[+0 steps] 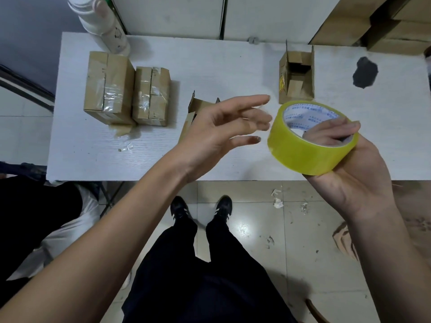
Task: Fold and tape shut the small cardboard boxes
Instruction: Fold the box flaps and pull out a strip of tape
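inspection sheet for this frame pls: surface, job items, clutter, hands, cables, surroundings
Surface: white table, dark patch at far right.
Job's things: two taped boxes side by side at left; open box at the far right; another open box partly hidden behind the left hand; yellow tape roll.
Clutter: tape scraps on the table by the taped boxes; debris on the floor.
Hands: left hand open, fingers spread toward the roll; right hand grips the roll, fingers through its core.
Cables: nothing seen.
Surroundings: stacked cartons far right, white bottles far left, tiled floor.
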A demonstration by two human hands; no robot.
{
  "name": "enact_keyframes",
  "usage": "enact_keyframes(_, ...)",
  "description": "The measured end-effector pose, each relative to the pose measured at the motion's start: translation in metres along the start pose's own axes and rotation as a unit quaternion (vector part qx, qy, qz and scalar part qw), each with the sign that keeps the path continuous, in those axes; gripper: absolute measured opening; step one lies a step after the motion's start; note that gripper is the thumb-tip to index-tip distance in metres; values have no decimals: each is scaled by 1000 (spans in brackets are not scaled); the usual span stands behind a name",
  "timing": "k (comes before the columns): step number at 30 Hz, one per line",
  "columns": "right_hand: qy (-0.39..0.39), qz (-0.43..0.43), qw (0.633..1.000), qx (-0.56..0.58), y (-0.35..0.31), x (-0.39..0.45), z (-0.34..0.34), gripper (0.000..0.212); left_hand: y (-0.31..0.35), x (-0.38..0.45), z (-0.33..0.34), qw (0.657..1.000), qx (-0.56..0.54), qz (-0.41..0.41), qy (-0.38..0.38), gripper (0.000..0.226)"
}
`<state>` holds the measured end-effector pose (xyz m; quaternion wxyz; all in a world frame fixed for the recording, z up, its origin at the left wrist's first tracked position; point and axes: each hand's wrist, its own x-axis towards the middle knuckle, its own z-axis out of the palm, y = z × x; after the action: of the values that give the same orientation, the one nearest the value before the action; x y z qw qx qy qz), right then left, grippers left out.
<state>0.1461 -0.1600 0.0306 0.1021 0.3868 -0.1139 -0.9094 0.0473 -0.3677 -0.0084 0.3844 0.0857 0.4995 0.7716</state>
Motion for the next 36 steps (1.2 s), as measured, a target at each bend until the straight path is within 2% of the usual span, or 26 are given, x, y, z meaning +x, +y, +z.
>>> enact_keyframes(4, 21, -48, 999, 14, 7, 1, -2, 17, -4, -7, 1, 995, 57, 36, 76, 16)
enact_keyframes(7, 59, -123, 991, 7, 19, 14, -18, 14, -14, -20, 9, 987, 70, 40, 139, 15)
enact_keyframes(9, 87, -163, 982, -40, 26, 24, -47, 38, -25, -33, 12, 980, 99, 12, 175, 13)
enact_keyframes(10, 93, -151, 982, -61, 31, 28, -62, 48, -29, -39, 11, 974, 120, -4, 195, 13)
enact_keyframes(12, 122, -113, 975, -147, 44, 30, -85, 45, -33, -50, 9, 954, 206, -16, 216, 16)
enact_keyframes(14, 161, -91, 948, -257, 54, 28, -102, 50, -30, -61, 10, 932, 303, -7, 198, 18)
enact_keyframes(16, 173, -127, 908, -361, 61, 26, -113, 48, -18, -74, 18, 928, 336, -2, 161, 19)
enact_keyframes(17, 148, -174, 883, -411, 62, 23, -117, 42, -11, -80, 22, 932, 333, -4, 141, 19)
enact_keyframes(18, 112, -227, 850, -462, 63, 20, -117, 33, -4, -86, 25, 936, 330, -6, 121, 20)
enact_keyframes(19, 67, -284, 793, -536, 63, 15, -117, 34, 2, -90, 28, 936, 337, -5, 104, 21)
enact_keyframes(20, 17, -322, 708, -628, 63, 11, -117, 48, 6, -95, 30, 931, 352, 1, 92, 22)
enact_keyframes(21, -27, -338, 597, -727, 62, 7, -116, 57, 9, -99, 32, 926, 367, 6, 88, 23)
enact_keyframes(22, -49, -349, 497, -793, 62, 3, -115, 50, 11, -102, 34, 922, 377, 7, 94, 23)
enact_keyframes(23, -57, -360, 425, -829, 65, 0, -111, 30, 13, -105, 34, 918, 383, 5, 105, 22)
enact_keyframes(24, -47, -379, 369, -847, 67, -2, -108, 15, 14, -106, 34, 913, 391, 2, 116, 21)
enact_keyframes(25, -38, -385, 342, -856, 71, -3, -103, 10, 14, -106, 33, 909, 397, -2, 125, 20)
enact_keyframes(26, -30, -371, 357, -857, 74, -2, -99, 18, 13, -106, 30, 908, 396, -11, 134, 19)
enact_keyframes(28, -28, -324, 416, -849, 78, 1, -95, 45, 12, -104, 21, 917, 368, -50, 146, 17)
enact_keyframes(30, -17, -296, 441, -847, 80, 5, -92, 55, 14, -99, 10, 923, 333, -102, 162, 15)
enact_keyframes(32, -8, -299, 437, -848, 80, 10, -89, 51, 17, -93, -2, 932, 270, -160, 184, 9)
enact_keyframes(34, 5, -322, 414, -852, 79, 17, -83, 48, 19, -87, -12, 939, 182, -219, 195, 8)
enact_keyframes(36, 13, -341, 388, -856, 81, 25, -77, 46, 18, -81, -18, 935, 144, -254, 201, 9)
